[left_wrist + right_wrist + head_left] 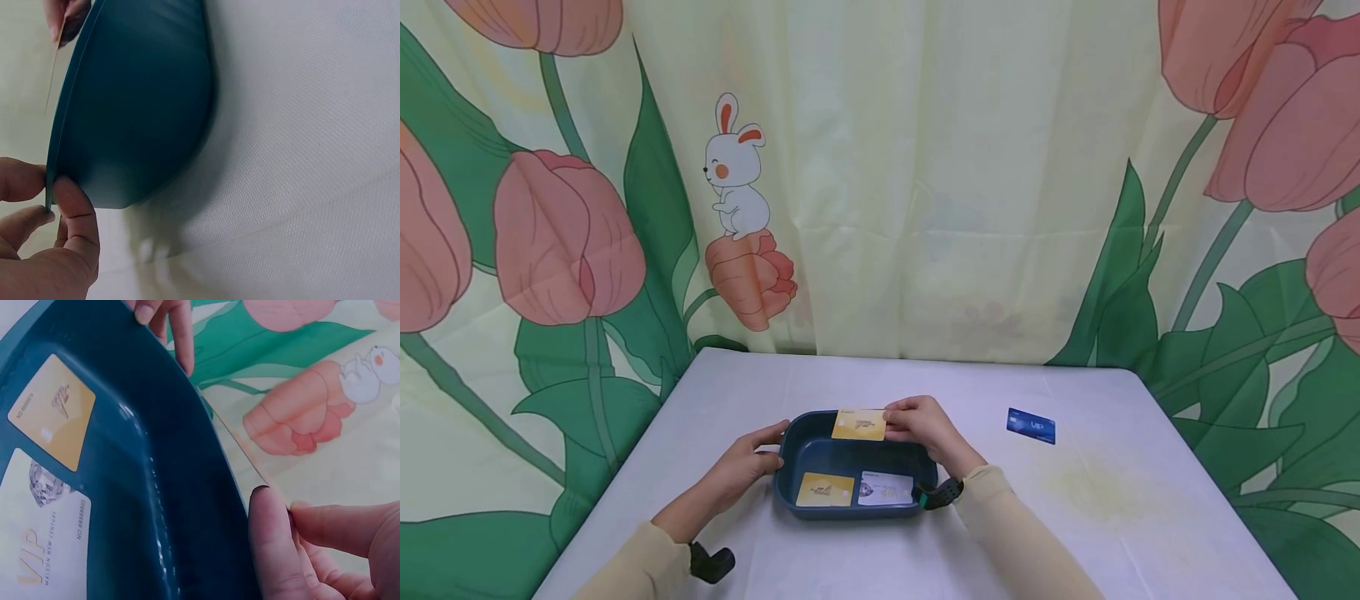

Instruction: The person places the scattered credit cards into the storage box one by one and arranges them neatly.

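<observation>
A dark blue plastic tray (865,457) stands on the table. At its left end my left hand (735,475) pinches the rim, thumb and fingers on either side of the wall (131,100) in the left wrist view. Between thumb and fingers, my right hand (928,429) holds a gold card (858,425) by its right end, over the tray's far rim. The right wrist view shows this card edge-on. On the tray floor lie another gold card (824,490), at the near left, and a white VIP card (47,531) with a diamond picture beside it.
A blue VIP card (1031,426) lies on the white-covered table (1097,517), to the right of the tray. Behind the table hangs a curtain (925,208) printed with tulips and a rabbit. Both wrists wear black straps.
</observation>
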### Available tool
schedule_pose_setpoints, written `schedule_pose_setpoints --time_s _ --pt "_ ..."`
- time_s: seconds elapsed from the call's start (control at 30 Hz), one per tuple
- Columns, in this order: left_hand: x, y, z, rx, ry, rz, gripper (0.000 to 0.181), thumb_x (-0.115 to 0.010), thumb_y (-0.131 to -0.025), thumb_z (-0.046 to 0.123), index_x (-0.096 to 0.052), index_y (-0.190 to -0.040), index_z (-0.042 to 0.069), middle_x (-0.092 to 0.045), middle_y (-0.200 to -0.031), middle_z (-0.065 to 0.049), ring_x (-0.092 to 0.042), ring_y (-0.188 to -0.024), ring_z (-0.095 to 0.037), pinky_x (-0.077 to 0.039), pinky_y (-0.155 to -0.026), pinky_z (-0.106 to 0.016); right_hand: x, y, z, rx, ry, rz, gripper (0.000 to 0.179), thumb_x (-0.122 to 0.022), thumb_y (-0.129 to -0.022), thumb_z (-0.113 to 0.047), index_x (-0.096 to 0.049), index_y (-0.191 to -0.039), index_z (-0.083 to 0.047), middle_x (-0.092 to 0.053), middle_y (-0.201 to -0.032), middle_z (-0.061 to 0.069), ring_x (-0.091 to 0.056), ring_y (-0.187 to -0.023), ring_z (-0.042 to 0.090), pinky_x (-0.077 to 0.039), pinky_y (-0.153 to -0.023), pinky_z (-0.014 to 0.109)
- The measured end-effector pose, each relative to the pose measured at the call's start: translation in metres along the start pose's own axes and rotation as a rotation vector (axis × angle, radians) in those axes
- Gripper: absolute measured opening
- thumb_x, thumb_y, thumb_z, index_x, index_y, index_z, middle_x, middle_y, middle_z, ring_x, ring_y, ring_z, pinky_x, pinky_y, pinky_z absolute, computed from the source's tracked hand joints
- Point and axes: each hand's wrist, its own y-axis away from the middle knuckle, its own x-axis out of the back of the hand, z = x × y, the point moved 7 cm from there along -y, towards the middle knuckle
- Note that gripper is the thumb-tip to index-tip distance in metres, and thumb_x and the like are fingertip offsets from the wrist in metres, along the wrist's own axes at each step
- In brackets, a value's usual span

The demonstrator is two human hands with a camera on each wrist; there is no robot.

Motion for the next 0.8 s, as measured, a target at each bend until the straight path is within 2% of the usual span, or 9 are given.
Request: schedule_pose_setpoints --time_s 0.8 --pt "0.0 -0.001 -0.001 -0.001 0.001 0.004 0.072 -0.062 -0.089 -0.002 -0.043 -0.157 0.008 -0.046 -0.153 -0.024 -0.05 -0.134 -0.039 -0.049 -0.107 -0.052 -0.031 -0.006 0.014 -0.027 0.081 -0.025 0.022 -0.066 -0.098 -0.006 -0.07 -0.113 0.009 -0.075 -0.099 0.019 -0.073 -0.071 0.012 -0.06 -0.069 0.026"
